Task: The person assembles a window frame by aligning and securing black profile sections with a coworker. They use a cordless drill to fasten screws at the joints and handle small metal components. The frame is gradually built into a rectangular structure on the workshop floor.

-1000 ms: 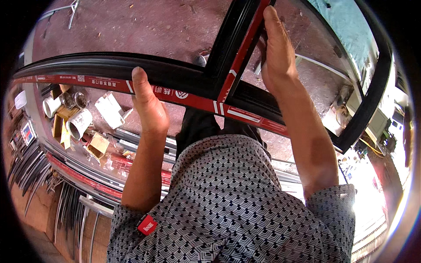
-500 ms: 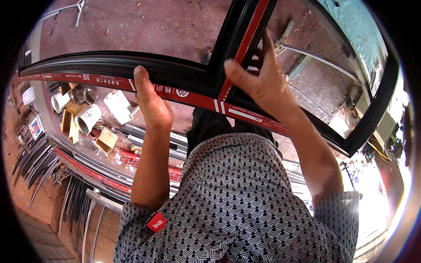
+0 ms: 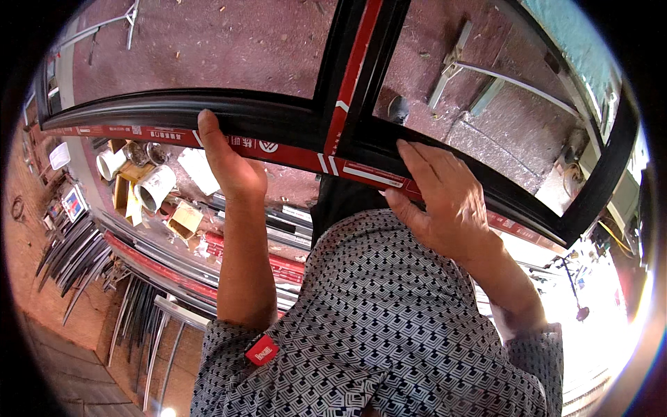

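A large black window frame (image 3: pixel 278 116) spans the view in front of my body. Red protective film (image 3: pixel 299 154) with white markings covers its near edge, and a red-striped crossbar (image 3: pixel 353 62) splits it into two openings. My left hand (image 3: pixel 236 170) grips the near rail left of the crossbar, thumb lying up over the black profile, its other fingers hidden beneath. Right of the crossbar, my right hand (image 3: pixel 448 201) is closed over the same rail, fingers across the top and thumb against the red near edge.
White buckets (image 3: pixel 154 187) and opened cardboard boxes (image 3: pixel 185 219) stand on the floor at left. Bundles of long profiles (image 3: pixel 73 254) lie beyond them. Through the right opening a metal stand (image 3: pixel 451 66) shows on the reddish floor.
My right hand has left the crossbar and come down onto the near rail. The crossbar now appears farther left. My left hand keeps its hold.
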The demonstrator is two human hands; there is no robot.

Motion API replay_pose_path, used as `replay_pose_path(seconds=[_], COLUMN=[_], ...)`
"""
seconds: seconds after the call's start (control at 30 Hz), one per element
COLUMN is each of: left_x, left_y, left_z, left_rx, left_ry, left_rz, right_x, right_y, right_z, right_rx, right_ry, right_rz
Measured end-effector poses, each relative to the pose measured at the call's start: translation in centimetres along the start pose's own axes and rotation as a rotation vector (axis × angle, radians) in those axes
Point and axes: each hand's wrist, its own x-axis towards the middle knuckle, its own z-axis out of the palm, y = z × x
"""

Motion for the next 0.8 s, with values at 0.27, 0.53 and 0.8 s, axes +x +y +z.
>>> replay_pose_path(seconds=[0.27,0.53,0.8], left_x=[0.5,1.2,-0.9], left_y=[0.9,1.6,2.0], left_z=[-0.6,-0.9,-0.1], left_rx=[0.073,0.175,1.247], left_ry=[0.039,0.124,0.293], left_rz=[0.044,0.069,0.802], right_x=[0.5,1.3,2.2], right_y=[-0.4,-1.2,-1.1], right_z=[1.4,2.5,3.7], right_rx=[-0.028,-0.070,-0.078], right_ry=[0.007,0.066,0.128], right_rz=[-0.062,-0.115,-0.157])
